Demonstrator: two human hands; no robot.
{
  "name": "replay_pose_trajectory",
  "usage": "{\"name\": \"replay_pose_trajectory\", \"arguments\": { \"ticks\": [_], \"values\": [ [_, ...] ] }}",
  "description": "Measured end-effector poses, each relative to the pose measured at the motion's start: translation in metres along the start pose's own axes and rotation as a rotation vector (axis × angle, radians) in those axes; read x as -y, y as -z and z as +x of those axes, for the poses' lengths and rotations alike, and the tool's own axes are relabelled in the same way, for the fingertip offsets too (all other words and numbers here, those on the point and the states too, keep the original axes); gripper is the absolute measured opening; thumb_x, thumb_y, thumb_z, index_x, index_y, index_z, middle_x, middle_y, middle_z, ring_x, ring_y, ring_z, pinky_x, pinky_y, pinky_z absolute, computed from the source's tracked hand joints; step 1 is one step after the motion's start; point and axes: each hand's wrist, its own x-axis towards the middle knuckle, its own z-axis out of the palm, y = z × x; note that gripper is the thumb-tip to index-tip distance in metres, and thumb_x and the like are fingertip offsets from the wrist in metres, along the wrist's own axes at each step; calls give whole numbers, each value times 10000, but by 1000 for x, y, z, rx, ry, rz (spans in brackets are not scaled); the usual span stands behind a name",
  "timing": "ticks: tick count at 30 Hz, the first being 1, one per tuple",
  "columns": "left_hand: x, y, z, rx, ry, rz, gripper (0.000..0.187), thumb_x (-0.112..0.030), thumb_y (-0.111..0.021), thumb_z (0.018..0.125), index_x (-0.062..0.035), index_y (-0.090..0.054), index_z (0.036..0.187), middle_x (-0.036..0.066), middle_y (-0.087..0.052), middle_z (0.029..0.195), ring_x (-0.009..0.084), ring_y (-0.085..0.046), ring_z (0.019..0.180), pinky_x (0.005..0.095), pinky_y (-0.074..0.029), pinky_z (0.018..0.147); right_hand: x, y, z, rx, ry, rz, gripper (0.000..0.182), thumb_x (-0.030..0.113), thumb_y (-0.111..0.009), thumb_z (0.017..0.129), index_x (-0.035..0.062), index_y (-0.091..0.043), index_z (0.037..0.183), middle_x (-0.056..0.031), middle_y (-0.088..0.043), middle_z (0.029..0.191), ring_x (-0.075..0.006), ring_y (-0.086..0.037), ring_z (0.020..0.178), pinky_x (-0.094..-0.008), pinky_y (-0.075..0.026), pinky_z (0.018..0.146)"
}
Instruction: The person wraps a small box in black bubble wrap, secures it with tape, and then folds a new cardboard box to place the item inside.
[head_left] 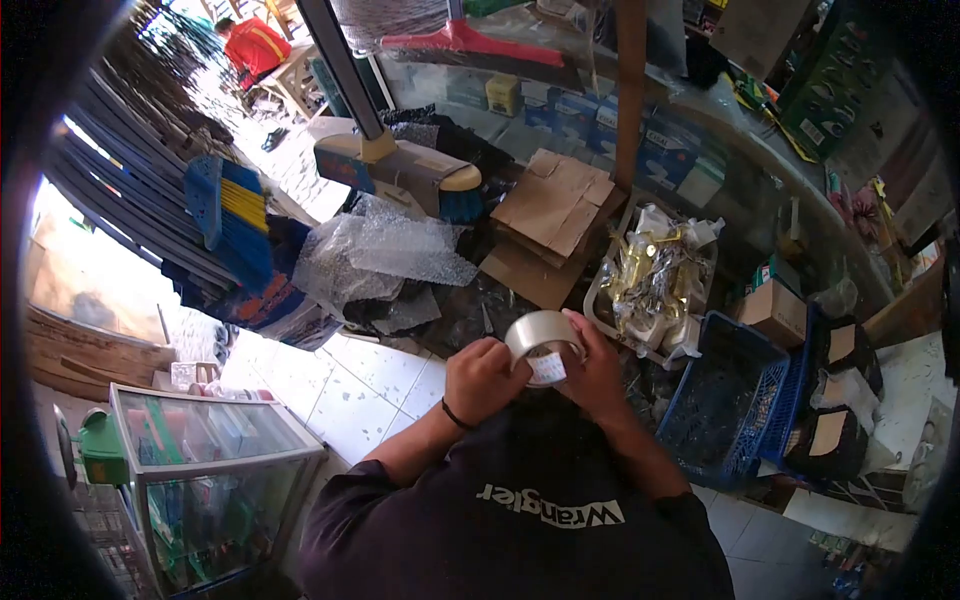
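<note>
A roll of clear packing tape is held in front of my chest, with a printed white label showing inside its core. My left hand has its fingers curled in at the roll's left edge. On the other side, my right hand grips the roll, fingers over its outer rim and thumb near the core. Just beyond the hands lies a stack of flattened brown cardboard. Close to my right hand stands a white tray heaped with plastic-wrapped gold and silver metal parts.
Crumpled bubble wrap lies left of the cardboard, beside a blue-bristled broom. A blue plastic basket stands at right near a small carton. A glass display case is at lower left. A person in red sits outside.
</note>
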Motion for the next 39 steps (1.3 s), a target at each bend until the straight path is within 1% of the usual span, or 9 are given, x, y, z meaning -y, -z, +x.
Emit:
{"name": "replay_pose_trajectory", "arguments": {
  "ticks": [2,3,7,11,14,17,28,33,39],
  "values": [
    [-10,5,4,57,-19,-137,269,-154,-715,667,-58,-492,553,63,-508,556,235,-549,514,328,-428,435,-8,4,2,17,5,79,420,196,-603,828,36,-497,1201,-203,-577,1078,-289,-594,944,-361,-462,819],
    [-11,8,6,119,44,-260,230,-147,-733,689,-48,-536,625,54,-536,606,198,-553,515,296,-431,450,-11,7,1,45,-112,196,357,148,-549,871,8,-511,1197,-115,-613,1053,-143,-567,954,-282,-445,817],
    [-8,11,23,105,35,-379,256,-144,-720,718,-36,-598,915,63,-582,857,173,-589,702,276,-476,594,-19,19,-5,237,-420,508,300,160,-536,900,29,-570,1168,-65,-644,949,-109,-567,844,-271,-461,772],
    [-3,3,42,411,68,-628,324,-175,-705,748,-27,-599,1015,61,-605,953,187,-595,809,290,-483,690,-38,19,-19,430,-387,634,300,143,-542,892,19,-567,1164,-66,-632,969,-112,-569,847,-270,-464,757],
    [1,7,51,809,105,-654,276,-95,-663,786,-28,-581,1041,84,-597,1035,204,-590,939,324,-493,804,-20,21,-22,466,-307,593,298,170,-550,894,6,-568,1143,-64,-627,957,-116,-571,839,-276,-467,744],
    [0,7,46,878,187,-658,190,-88,-645,804,-21,-589,973,90,-613,1012,201,-591,938,324,-492,793,-33,17,-30,552,-385,637,303,220,-561,889,-10,-583,1085,-70,-625,924,-134,-577,834,-288,-467,718],
    [3,45,6,592,119,-580,98,-64,-573,834,-25,-484,848,132,-640,940,315,-622,828,334,-486,696,17,3,-16,781,-201,337,562,503,-520,855,-1,-571,1101,-153,-641,922,-201,-625,865,-333,-471,747],
    [21,57,-22,427,221,-700,86,-38,-556,840,-20,-472,830,143,-635,911,244,-631,849,309,-482,718,37,-21,-3,912,-36,286,233,73,-558,772,16,-578,997,-173,-626,858,-316,-630,812,-360,-484,699],
    [31,67,-42,214,429,-707,79,-41,-517,875,6,-461,845,84,-624,689,177,-632,667,259,-486,598,45,-51,14,1148,127,203,307,8,-579,709,18,-576,1016,-176,-623,910,-348,-609,868,-386,-489,757]
  ]
}}
